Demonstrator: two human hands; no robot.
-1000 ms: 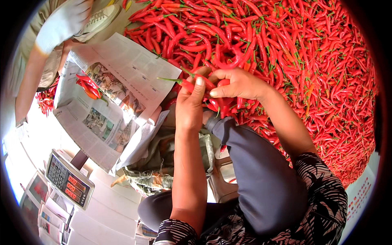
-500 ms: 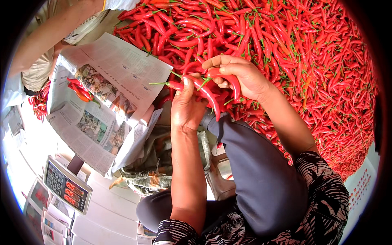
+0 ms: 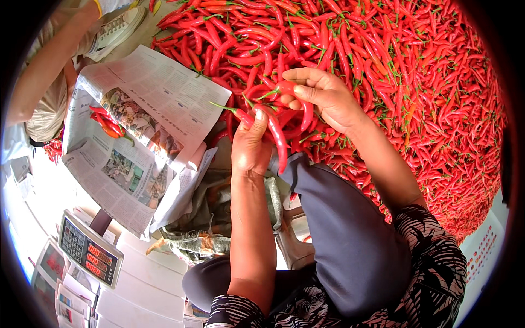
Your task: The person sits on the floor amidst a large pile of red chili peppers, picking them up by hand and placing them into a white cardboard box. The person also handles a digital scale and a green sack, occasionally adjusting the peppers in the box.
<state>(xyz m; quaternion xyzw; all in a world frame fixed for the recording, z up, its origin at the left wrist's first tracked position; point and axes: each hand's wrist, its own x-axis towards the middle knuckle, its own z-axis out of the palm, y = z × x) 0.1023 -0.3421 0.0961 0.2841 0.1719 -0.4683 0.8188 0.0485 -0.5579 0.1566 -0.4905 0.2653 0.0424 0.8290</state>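
Note:
My left hand (image 3: 249,147) is closed around a few glossy red chilies (image 3: 278,139) with green stems, its thumb pressed over them; one long chili hangs down past the fingers. My right hand (image 3: 333,104), just above and to the right, pinches a curved red chili (image 3: 307,113) near its stem end with thumb and fingers, the forefinger reaching out over it. Both hands are over the near edge of a large heap of red chilies (image 3: 415,65). To their left, newspaper sheets (image 3: 180,98) hold a few red chilies (image 3: 109,123).
A co-worker's arm (image 3: 44,65) and white shoe (image 3: 115,33) are at the upper left. A scale (image 3: 89,249) with a red display stands at the lower left beside stacked white paper (image 3: 139,268). A crumpled grey-green sack (image 3: 197,202) lies left of my raised knee (image 3: 355,235).
Compared with a second ago, my right hand has risen, now holding a chili higher up. My left hand has shifted slightly left. The co-worker's gloved hand has moved up, mostly out of view.

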